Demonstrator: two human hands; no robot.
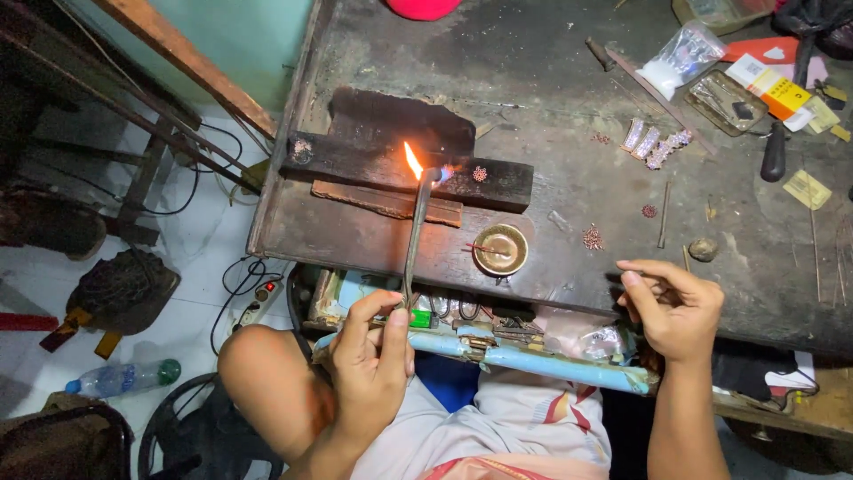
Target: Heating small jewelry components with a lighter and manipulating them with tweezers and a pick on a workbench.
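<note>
On the dark workbench [569,178], left hand [369,356] grips lit torch [416,236]; right hand [675,307] pinched, contents unclear.

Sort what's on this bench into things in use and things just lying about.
In use: torch in the left hand, its flame, the small ornament on the charred block, the brass bowl, the right hand pinching something thin.

Lying about: plastic bag, screwdriver, water bottle, power strip.
</note>
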